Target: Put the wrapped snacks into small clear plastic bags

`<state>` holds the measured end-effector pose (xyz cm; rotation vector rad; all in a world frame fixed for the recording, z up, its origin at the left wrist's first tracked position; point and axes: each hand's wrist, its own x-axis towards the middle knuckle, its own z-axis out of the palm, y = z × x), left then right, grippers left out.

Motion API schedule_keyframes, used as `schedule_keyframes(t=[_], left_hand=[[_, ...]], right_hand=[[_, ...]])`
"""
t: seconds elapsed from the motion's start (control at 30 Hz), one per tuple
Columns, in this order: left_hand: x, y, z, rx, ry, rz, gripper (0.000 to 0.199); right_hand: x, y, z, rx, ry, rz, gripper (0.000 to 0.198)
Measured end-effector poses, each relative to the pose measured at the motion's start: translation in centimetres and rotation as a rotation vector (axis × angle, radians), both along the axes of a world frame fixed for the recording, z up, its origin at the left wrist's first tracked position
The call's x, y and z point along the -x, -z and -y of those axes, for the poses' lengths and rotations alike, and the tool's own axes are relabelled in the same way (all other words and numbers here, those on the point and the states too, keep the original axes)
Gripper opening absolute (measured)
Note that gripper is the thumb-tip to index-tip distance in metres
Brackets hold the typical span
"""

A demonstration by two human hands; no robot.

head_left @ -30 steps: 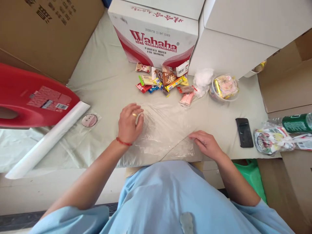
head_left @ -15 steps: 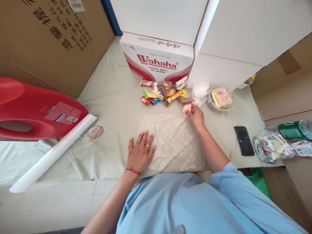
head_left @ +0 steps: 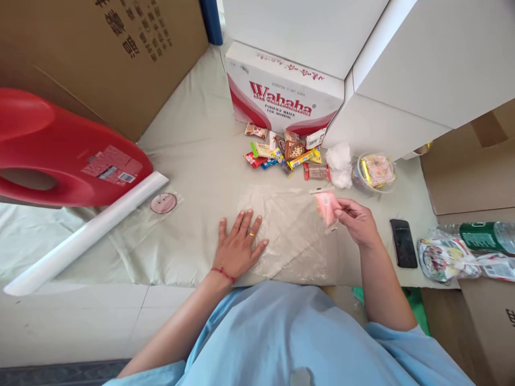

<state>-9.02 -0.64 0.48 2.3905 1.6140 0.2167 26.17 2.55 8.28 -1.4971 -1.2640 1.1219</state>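
My right hand (head_left: 356,221) pinches a pink wrapped snack packet (head_left: 326,208) by its right edge, above the right side of a sheet of clear plastic film (head_left: 295,236). Flat on the cloth-covered table lies my left hand (head_left: 239,244), fingers spread, at the left edge of that film; it wears a ring and a red string bracelet. Beyond the film is a pile of small wrapped snacks (head_left: 295,150), with a brown packet (head_left: 317,172) at its near right side. A crumpled white plastic bag (head_left: 339,163) lies just right of the pile.
Behind the snacks stands a Wahaha water carton (head_left: 281,96). A plastic tub of snacks (head_left: 376,171), a phone (head_left: 403,243) and a green-labelled bottle (head_left: 483,236) are on the right. A red jug (head_left: 72,155), a white roll (head_left: 88,236) and a round pink item (head_left: 163,202) are on the left.
My right hand has lifted the pink packet away from the snack pile and brought it nearer and to the right. My left hand stays flat on the film's edge. The camera view has shifted slightly.
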Motion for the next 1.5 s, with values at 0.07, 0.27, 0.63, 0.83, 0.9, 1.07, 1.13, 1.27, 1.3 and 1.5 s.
schedule_keyframes(t=[0.07, 0.27, 0.63, 0.83, 0.9, 1.07, 1.13, 1.27, 1.3, 1.5], left_hand=[[-0.1, -0.1, -0.1, 0.011, -0.004, -0.005, 0.066], [-0.4, -0.3, -0.1, 0.049, -0.019, 0.003, 0.066], [0.7, 0.0, -0.4, 0.057, -0.021, 0.07, 0.067], [2.3, -0.9, -1.2, -0.03, -0.091, 0.215, 0.057], [2.3, -1.6, -1.9, -0.099, -0.102, 0.228, 0.051], [1.5, -1.8, -4.2, -0.062, -0.062, 0.129, 0.053], [1.2, -1.1, -4.8, -0.02, -0.082, 0.076, 0.057], [1.2, -0.2, -5.2, 0.006, -0.099, 0.022, 0.06], [1.2, -0.1, -5.1, 0.007, -0.099, 0.021, 0.06], [1.3, -0.2, -5.1, 0.003, -0.099, 0.055, 0.059]], right_hand=[[1.9, -0.1, -0.6, -0.018, -0.27, 0.092, 0.038], [7.6, 3.3, -2.6, -0.273, -0.518, 0.529, 0.037], [7.6, 5.5, 0.6, -0.293, -0.467, 0.826, 0.041], [4.7, 4.5, 1.4, -0.323, -0.266, 0.774, 0.036], [5.2, 3.6, 1.4, -0.372, -0.222, 0.734, 0.036], [9.1, 3.1, 0.9, -0.416, -0.364, 0.686, 0.037], [10.7, 4.1, 0.8, -0.371, -0.469, 0.713, 0.037], [11.5, 5.7, 0.5, -0.293, -0.566, 0.757, 0.041], [11.1, 5.7, 0.1, -0.293, -0.603, 0.733, 0.04], [9.0, 3.9, -8.3, -0.294, -0.491, 0.763, 0.039]])
